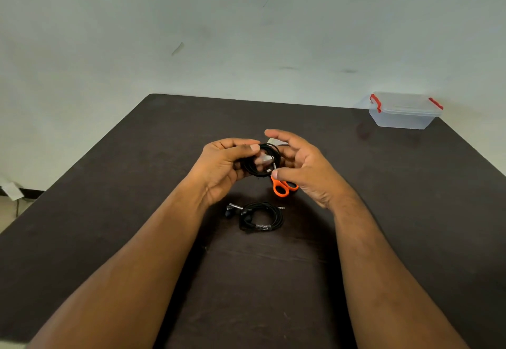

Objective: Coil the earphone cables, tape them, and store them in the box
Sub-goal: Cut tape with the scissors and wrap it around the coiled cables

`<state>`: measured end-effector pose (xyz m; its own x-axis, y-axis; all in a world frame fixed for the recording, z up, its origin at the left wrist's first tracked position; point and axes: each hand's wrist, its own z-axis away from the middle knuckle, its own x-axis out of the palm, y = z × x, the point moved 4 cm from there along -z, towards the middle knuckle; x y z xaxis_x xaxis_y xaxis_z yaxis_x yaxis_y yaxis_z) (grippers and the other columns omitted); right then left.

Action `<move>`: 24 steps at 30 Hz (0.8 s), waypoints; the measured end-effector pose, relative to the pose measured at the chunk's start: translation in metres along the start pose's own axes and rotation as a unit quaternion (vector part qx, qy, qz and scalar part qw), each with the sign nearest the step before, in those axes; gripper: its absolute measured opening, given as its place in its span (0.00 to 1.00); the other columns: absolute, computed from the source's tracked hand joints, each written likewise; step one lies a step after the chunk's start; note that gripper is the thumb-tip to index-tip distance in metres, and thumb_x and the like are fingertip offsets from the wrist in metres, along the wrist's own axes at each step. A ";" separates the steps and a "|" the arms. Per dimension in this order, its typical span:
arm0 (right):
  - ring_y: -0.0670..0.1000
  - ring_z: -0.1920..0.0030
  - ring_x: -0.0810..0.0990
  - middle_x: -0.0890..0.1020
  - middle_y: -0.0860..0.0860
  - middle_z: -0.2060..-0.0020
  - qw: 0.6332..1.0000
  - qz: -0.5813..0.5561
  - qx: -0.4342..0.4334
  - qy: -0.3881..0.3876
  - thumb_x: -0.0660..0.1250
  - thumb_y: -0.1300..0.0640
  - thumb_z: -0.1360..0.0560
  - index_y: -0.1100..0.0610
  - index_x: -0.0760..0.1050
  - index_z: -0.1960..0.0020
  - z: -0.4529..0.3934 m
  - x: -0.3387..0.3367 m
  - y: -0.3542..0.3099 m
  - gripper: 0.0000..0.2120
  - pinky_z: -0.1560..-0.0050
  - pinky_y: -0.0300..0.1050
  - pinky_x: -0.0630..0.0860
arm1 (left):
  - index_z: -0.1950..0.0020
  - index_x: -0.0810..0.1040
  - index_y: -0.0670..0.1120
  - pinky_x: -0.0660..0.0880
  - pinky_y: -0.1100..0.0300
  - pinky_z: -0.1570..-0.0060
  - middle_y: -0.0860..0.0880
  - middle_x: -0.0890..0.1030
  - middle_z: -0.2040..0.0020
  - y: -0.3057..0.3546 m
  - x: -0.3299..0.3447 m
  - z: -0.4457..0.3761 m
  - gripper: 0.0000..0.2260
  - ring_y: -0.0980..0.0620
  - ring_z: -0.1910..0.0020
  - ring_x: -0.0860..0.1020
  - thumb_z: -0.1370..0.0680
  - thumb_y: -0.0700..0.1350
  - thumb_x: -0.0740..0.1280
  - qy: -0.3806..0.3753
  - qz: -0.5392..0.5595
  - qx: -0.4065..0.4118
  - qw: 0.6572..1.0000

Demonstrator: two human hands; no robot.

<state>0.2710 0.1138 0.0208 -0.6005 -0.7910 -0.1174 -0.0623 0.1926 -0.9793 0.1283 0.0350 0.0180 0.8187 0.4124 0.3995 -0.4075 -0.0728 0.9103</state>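
Note:
Above the middle of the table, my left hand [226, 165] grips a black coiled earphone cable [261, 163]. My right hand [304, 166] is at the coil's right side, thumb and fingers pinching a piece of clear tape on the coil by its plug. A second coiled black earphone [262, 217], bound with tape, lies on the table nearer to me, its earbuds sticking out to the left. The clear plastic box [404, 111] with red clips and its lid on stands at the table's far right corner.
Orange-handled scissors [283, 187] lie on the dark table [137, 211] just under my right hand; their blades are hidden. Part of a tape roll [272, 141] shows behind the held coil. A pale wall rises behind the table.

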 end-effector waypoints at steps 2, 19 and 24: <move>0.52 0.48 0.80 0.83 0.57 0.49 1.000 0.008 0.001 0.014 0.66 0.76 0.30 0.50 0.72 0.33 0.000 -0.002 0.001 0.32 0.41 0.58 0.75 | 0.53 0.81 0.40 0.82 0.55 0.60 0.43 0.85 0.61 0.000 -0.001 0.000 0.04 0.49 0.63 0.83 0.27 0.35 0.69 -0.009 -0.004 -0.011 1.000; 0.50 0.59 0.84 0.85 0.51 0.63 0.983 0.032 -0.092 0.155 0.75 0.68 0.32 0.52 0.84 0.60 -0.005 -0.007 0.001 0.11 0.52 0.49 0.81 | 0.53 0.83 0.37 0.81 0.57 0.57 0.42 0.84 0.61 -0.003 -0.002 -0.001 0.07 0.48 0.64 0.82 0.30 0.34 0.71 -0.026 -0.098 0.007 0.995; 0.59 0.49 0.82 0.83 0.54 0.51 0.990 0.027 -0.096 0.097 0.74 0.68 0.33 0.55 0.83 0.50 -0.007 -0.005 0.003 0.15 0.45 0.59 0.79 | 0.53 0.81 0.36 0.82 0.53 0.54 0.41 0.84 0.61 -0.005 -0.004 -0.002 0.05 0.48 0.65 0.82 0.28 0.33 0.70 -0.013 -0.059 -0.013 0.998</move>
<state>0.2685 0.1219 0.0197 -0.7479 -0.6535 -0.1161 -0.1652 0.3527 -0.9210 0.1263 0.0353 0.0112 0.8719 0.3923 0.2930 -0.3180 -0.0013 0.9481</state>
